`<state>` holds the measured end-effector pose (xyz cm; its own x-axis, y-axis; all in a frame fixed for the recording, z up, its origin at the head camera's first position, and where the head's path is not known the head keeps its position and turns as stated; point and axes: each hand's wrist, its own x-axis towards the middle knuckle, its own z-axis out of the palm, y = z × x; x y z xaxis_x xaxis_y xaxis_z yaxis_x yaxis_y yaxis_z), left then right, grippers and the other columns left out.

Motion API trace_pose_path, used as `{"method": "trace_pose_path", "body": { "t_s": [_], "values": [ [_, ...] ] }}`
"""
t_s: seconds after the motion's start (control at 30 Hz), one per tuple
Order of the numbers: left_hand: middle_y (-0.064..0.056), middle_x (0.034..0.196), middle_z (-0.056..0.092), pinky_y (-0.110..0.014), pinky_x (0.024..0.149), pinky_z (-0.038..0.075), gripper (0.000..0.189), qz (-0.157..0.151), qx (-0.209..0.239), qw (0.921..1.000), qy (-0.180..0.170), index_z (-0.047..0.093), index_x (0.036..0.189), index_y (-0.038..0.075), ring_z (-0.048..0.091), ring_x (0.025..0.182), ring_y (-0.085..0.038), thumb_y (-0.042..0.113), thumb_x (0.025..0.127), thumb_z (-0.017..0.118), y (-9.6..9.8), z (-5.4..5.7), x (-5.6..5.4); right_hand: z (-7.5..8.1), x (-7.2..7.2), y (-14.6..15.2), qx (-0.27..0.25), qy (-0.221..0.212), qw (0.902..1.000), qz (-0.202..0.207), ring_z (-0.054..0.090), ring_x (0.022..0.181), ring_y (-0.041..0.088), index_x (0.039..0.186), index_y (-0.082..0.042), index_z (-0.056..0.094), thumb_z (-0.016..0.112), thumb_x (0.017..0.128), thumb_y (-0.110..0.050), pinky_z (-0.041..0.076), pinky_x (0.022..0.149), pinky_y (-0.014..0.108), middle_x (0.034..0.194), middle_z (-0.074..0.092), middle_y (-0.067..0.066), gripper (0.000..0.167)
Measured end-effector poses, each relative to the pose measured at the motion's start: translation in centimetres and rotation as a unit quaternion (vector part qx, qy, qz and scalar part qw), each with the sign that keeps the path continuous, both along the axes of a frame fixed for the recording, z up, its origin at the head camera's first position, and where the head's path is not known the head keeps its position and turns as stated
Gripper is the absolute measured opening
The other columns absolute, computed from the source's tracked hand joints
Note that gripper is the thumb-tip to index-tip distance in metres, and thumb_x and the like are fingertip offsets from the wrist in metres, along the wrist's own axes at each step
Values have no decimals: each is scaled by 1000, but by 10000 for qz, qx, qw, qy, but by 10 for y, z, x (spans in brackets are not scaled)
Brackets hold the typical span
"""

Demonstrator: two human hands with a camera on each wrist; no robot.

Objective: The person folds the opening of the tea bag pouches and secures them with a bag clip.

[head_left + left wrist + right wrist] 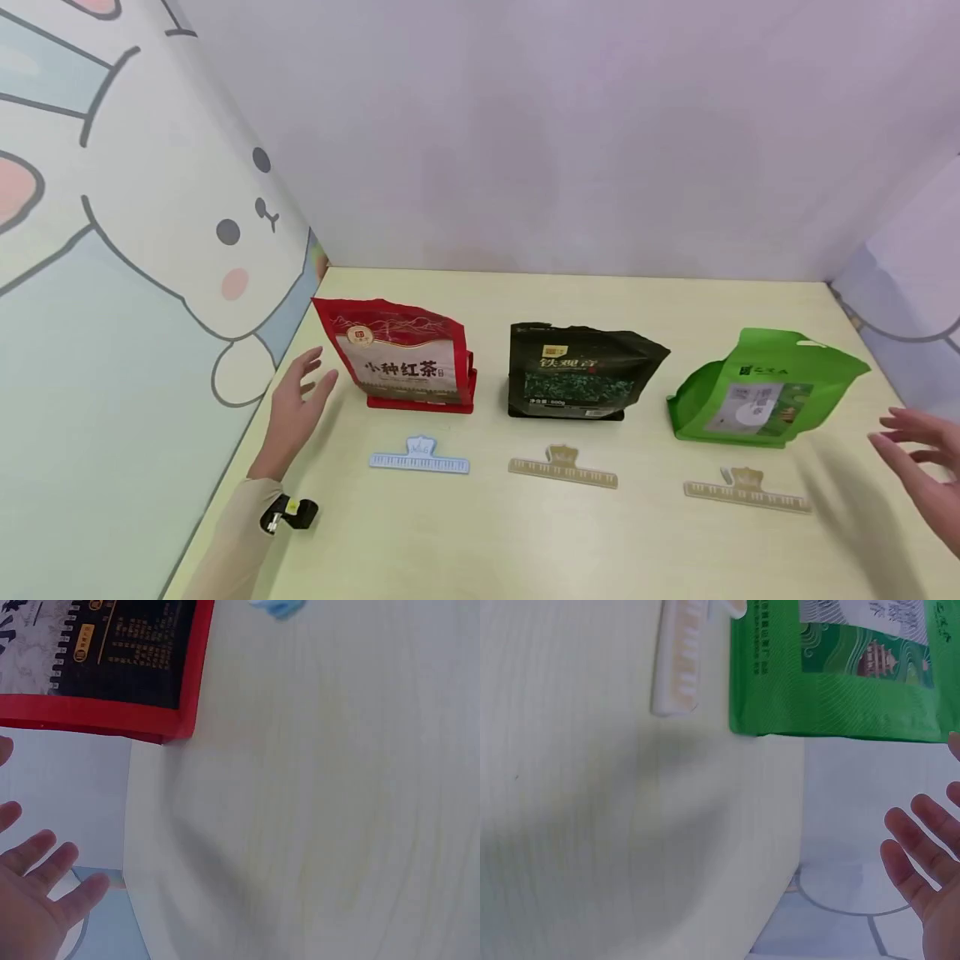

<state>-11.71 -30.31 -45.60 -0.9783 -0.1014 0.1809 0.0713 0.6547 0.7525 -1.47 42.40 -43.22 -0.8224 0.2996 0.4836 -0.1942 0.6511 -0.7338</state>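
Note:
A red tea bag (405,354) stands on the left of the table, a black tea bag (581,375) in the middle and a green tea bag (765,392) on the right. In front of them lie a blue clip (420,457), a tan clip (562,468) and another tan clip (746,490). My left hand (296,412) hovers left of the red bag, fingers spread and apart from it. My right hand (926,462) is held at the right edge, beyond the green bag, with loosely bent fingers and nothing in them.
The pale wooden table (480,542) meets a plain back wall (570,142). A side wall with a painted rabbit (172,183) closes off the left, and another wall (911,250) the right. On the left wrist sits a black strap with a small device (300,512).

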Motion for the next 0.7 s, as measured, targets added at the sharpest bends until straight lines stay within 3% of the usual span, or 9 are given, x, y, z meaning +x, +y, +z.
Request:
{"method": "trace_pose_path", "body": {
  "t_s": [0.13,0.3,0.37,0.53,0.7],
  "values": [
    [-6,142,43,-47,96,42,57,85,285,9996,-31,36,144,14,44,127,-27,39,96,52,4,7,2,11,-2,-11,-131,21,9999,-7,56,81,-10,113,12,60,58,76,23,39,72,3,92,61,-26,39],
    [-4,139,46,-24,92,44,55,137,434,9990,-25,37,143,16,48,124,-23,40,96,51,8,12,1,24,-3,-24,-145,-23,9999,17,57,79,-10,111,12,60,59,76,24,40,73,4,87,61,-26,37],
    [-3,138,47,-21,90,44,55,179,459,9988,-34,37,143,16,48,124,-22,41,96,51,8,13,1,30,-3,-29,-109,-38,9999,123,57,79,-10,111,12,60,58,76,24,40,74,4,87,61,-26,37],
    [-3,138,47,-32,93,45,55,211,621,9978,-104,37,143,17,47,125,-22,42,96,50,10,17,0,41,-3,-42,-74,0,9989,453,58,82,-8,110,14,58,58,76,25,40,73,4,90,63,-23,36],
    [-5,138,47,-20,88,45,56,128,1002,9949,-51,37,143,13,48,125,-22,40,96,51,12,21,-1,52,-3,-56,-180,127,9959,879,61,83,-5,107,20,55,56,76,27,43,70,6,93,66,-17,32]
  ]
}}
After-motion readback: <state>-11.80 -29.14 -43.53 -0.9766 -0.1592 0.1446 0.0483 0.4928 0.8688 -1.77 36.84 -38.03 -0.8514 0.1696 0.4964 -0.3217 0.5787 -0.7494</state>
